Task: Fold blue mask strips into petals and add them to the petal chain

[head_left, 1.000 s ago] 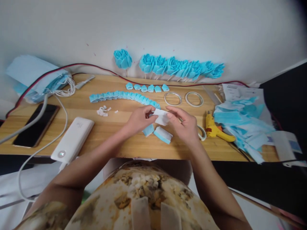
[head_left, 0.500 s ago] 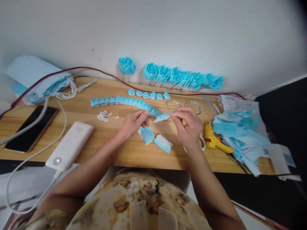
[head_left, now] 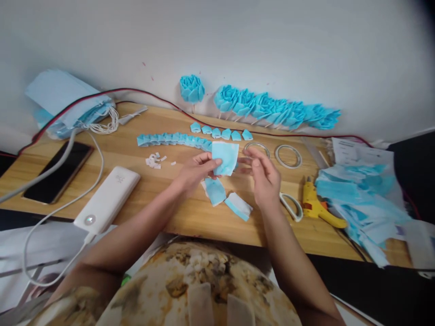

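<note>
My left hand (head_left: 194,171) pinches a small light-blue square of mask fabric (head_left: 224,158) and holds it upright above the wooden table (head_left: 163,199). My right hand (head_left: 264,177) is just right of the square, fingers curled with the tips near its edge. Two more blue cut pieces (head_left: 214,191) (head_left: 239,206) lie on the table below my hands. Behind the square runs a long strip of folded blue petals (head_left: 173,139), then a short row of loose petals (head_left: 220,132).
Blue fabric roses (head_left: 272,107) lean on the wall. Two tape rings (head_left: 288,155), scissors (head_left: 290,206), a yellow glue gun (head_left: 317,208) and blue scraps (head_left: 363,199) lie right. A white power bank (head_left: 108,199), phone (head_left: 57,172), cables and masks (head_left: 64,106) lie left.
The blue piece was stretched flat between both hands; now my left hand holds it upright, face toward me, and my right hand has let go. The view shifted slightly right.
</note>
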Demonstrator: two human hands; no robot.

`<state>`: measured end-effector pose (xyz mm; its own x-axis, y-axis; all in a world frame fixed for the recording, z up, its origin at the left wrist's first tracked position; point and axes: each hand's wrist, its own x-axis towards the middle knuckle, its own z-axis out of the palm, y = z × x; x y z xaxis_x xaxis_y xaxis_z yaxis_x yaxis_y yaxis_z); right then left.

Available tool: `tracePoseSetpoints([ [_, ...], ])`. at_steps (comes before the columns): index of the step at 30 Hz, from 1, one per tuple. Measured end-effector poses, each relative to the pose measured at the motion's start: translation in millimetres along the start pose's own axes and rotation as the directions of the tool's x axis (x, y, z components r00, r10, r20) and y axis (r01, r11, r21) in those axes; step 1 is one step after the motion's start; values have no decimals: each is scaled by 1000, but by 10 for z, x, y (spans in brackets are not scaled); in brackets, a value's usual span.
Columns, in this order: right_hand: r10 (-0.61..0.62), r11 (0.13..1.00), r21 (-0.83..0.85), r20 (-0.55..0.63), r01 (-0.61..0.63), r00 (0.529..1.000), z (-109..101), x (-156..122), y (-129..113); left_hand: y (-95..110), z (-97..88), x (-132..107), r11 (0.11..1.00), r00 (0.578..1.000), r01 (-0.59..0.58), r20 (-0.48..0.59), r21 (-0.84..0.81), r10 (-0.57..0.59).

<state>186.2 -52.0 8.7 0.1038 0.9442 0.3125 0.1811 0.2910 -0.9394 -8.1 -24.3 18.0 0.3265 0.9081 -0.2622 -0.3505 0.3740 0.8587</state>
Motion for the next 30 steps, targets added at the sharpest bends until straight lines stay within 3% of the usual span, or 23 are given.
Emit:
tracePoseSetpoints([
  [2, 175, 976, 119, 51, -180, 983, -1, 6, 19, -9, 16, -15, 999, 1000, -25, 5, 43, 24],
  [5, 271, 945, 122, 225, -303, 936, 8, -2, 17, -1, 55, -42, 986, 997, -77, 31, 148, 73],
  [9, 301, 947, 57, 181, -316, 936, 35, -20, 21, 6, 65, -38, 966, 991, -133, 3, 221, 136],
  [12, 314, 940, 101, 107, -325, 943, 35, -7, 51, -6, 37, -19, 957, 974, -205, -54, 205, 220],
  [16, 326, 930, 154, 68, -333, 943, 17, 16, 75, -20, 18, -23, 904, 940, -280, -99, 323, 327],
  [23, 325, 931, 155, 67, -332, 943, 21, 21, 29, -17, 38, -48, 859, 970, -212, -7, 466, 243],
  [30, 309, 940, 119, 92, -318, 947, 38, 9, 23, -34, 59, -36, 877, 980, -194, 46, 439, 194],
])
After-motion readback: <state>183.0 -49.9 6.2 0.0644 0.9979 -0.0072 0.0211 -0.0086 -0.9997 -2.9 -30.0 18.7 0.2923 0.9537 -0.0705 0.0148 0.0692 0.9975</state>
